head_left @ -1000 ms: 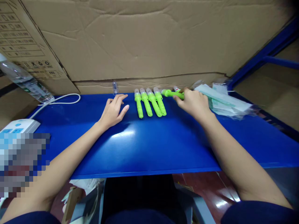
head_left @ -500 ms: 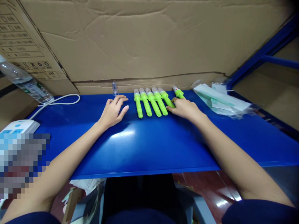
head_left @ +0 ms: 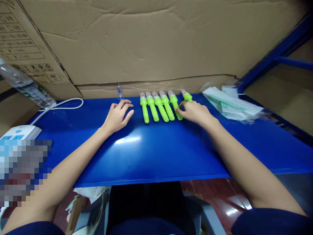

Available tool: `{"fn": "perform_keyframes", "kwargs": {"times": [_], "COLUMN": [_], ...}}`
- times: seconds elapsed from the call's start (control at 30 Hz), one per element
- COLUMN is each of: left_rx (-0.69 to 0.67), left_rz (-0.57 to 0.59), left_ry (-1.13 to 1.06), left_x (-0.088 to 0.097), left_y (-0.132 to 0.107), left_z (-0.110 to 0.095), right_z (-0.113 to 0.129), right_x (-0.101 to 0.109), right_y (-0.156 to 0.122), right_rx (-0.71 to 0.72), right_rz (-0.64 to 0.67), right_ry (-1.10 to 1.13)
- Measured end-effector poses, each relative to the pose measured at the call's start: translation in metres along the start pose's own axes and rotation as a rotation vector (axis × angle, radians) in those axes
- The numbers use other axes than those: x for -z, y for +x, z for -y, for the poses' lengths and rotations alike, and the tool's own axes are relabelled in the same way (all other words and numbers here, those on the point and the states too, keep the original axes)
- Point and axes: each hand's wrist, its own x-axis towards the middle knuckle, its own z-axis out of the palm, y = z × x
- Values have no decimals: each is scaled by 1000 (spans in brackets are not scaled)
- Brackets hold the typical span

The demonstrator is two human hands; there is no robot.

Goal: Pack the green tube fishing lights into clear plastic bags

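Several lime-green sticks with ribbed handles and frosted, translucent tips lie side by side near the back of the blue table; one stick [head_left: 158, 106] is mid-row. My right hand [head_left: 194, 111] has its thumb and index finger on the handle of the row's rightmost stick [head_left: 173, 99]. Beyond its knuckles lies another green stick [head_left: 187, 96] with a red mark in its tip; the hand hides its lower end. My left hand [head_left: 119, 115] rests on the table left of the row, fingers apart, holding nothing. A clear plastic cap [head_left: 120, 93] stands just behind it.
Plastic-wrapped packets [head_left: 232, 103] lie at the right. A water bottle [head_left: 26, 86] leans at the left, near a white cable [head_left: 73, 100] and a power strip [head_left: 22, 132]. A cardboard wall [head_left: 146, 45] closes the back; a blue frame [head_left: 274, 55] rises at the right.
The stick at my right fingers has turned from slanting to nearly parallel with the row, its tip farther right. My right hand has shifted slightly; the left hand stays put.
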Motion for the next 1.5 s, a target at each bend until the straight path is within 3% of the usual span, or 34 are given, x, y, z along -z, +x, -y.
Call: {"fn": "perform_keyframes", "kwargs": {"times": [0.37,0.7,1.1,1.37,1.5], "left_rx": [-4,85,321,405,446], "left_rz": [-9,0,65,-67,35], "left_ry": [18,52,73,2,54], "left_x": [-2,-4,-6,13,6], "left_y": [1,1,-1,10,15], "left_z": [2,12,36,50,56], "right_z": [-2,-20,-39,-41,-40], "right_x": [3,-3,-14,-15,-14], "right_y": [0,11,24,28,27], "right_rx": [-47,-98,-151,-173,-172], "right_rz": [-60,-238,-156,-134,-126], "right_ry": [13,53,1,-9,4]}}
